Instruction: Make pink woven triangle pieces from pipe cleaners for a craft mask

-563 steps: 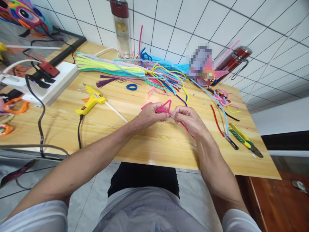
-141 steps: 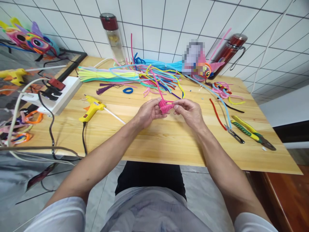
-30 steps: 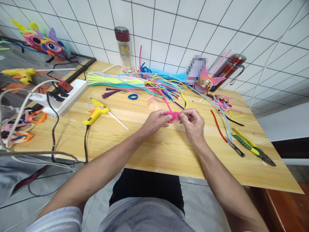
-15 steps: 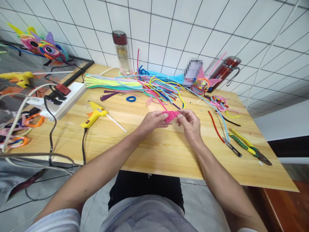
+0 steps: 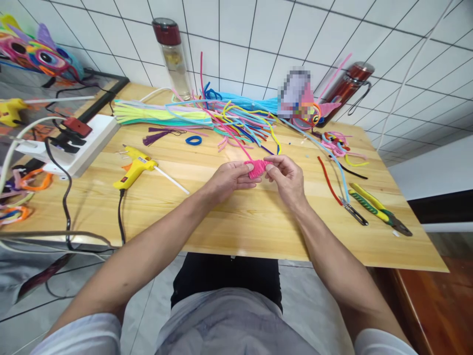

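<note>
The pink piece is at the centre of the frame, held above the table between both hands. The left hand grips its left side, thumb laid on top and fingers extended underneath. The right hand pinches the right edge between thumb and forefinger, remaining fingers curled in. Both forearms rise from the lower corners and converge on the piece, elbows bent.

The piece is compact and bright pink, its face ridged in close, roughly parallel rows. A straight pink strand runs from its top edge toward the upper left, reaching the pile of coloured stems.

The table is pale wood with visible grain. At centre left lies a yellow glue gun, a white stick projecting from its rear. Above it are a purple tassel and a blue ring. A bundle of yellow and green stems lies at upper left of centre, beside a clear bottle. At right, snips lie near green-and-yellow pliers. A white tiled wall spans the top; grey floor shows below.
</note>
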Motion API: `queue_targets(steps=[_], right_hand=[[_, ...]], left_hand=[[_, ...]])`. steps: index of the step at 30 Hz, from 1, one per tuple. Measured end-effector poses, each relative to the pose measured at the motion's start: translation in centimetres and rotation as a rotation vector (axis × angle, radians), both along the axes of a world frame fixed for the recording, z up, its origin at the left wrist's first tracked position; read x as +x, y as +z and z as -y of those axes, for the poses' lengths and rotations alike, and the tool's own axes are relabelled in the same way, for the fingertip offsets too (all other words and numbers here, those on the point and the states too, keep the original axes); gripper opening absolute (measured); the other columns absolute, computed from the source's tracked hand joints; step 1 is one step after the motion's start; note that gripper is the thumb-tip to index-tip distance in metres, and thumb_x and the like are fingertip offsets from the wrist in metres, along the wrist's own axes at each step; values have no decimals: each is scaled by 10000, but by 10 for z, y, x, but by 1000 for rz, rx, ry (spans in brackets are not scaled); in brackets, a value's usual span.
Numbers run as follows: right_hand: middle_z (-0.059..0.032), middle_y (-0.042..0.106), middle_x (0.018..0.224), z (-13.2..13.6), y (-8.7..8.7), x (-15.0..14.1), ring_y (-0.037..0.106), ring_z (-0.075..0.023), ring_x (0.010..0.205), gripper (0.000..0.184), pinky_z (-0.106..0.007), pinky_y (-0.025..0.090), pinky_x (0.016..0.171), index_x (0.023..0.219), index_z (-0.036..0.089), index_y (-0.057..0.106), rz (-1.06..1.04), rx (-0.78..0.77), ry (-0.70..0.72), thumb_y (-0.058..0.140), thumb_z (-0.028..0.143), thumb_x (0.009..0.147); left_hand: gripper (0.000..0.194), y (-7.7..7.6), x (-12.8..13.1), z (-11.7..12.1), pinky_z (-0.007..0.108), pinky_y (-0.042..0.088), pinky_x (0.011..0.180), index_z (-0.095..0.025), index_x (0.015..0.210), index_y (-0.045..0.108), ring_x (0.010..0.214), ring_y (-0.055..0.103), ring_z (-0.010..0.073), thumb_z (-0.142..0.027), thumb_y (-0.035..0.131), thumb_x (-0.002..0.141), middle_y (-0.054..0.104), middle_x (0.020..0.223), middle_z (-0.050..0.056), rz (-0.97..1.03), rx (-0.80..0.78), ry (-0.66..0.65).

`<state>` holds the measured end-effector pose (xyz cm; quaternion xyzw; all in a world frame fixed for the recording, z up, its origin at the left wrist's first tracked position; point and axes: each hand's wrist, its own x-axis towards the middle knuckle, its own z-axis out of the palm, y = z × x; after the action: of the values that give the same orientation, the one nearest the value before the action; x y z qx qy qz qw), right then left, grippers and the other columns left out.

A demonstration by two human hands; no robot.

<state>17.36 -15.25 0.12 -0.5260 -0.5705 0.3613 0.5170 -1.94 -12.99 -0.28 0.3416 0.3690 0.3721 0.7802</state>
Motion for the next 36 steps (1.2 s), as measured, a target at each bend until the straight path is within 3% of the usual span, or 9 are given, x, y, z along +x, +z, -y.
queue_targets(steps=[16, 28, 36], right_hand=[[33, 679, 737, -3, -4, 0, 625, -151, 625, 277, -309, 520, 614, 1002, 248, 760, -20, -14, -11, 827, 464, 842], [23, 723, 737, -5, -13, 4, 627, -151, 614, 208, -311, 499, 617, 1003, 242, 800, 26, 44, -51, 781, 364, 836], [28, 693, 755, -6, -22, -1, 595, -141, 642, 170, -298, 482, 631, 933, 242, 759, 33, 25, -19, 767, 349, 800]], left_hand=[[185, 0, -1, -2, 264, 651, 777, -138, 1071, 793, 885, 839, 194, -286, 819, 964, 856, 1035, 121, -37, 23, 4], [548, -20, 1, -6, 306, 611, 833, -169, 1038, 692, 922, 808, 199, -376, 1048, 675, 846, 989, 94, -32, 182, 30], [457, -10, -3, -8, 305, 620, 881, -175, 1033, 689, 958, 781, 170, -314, 987, 716, 813, 1042, 52, -21, 161, 63]])
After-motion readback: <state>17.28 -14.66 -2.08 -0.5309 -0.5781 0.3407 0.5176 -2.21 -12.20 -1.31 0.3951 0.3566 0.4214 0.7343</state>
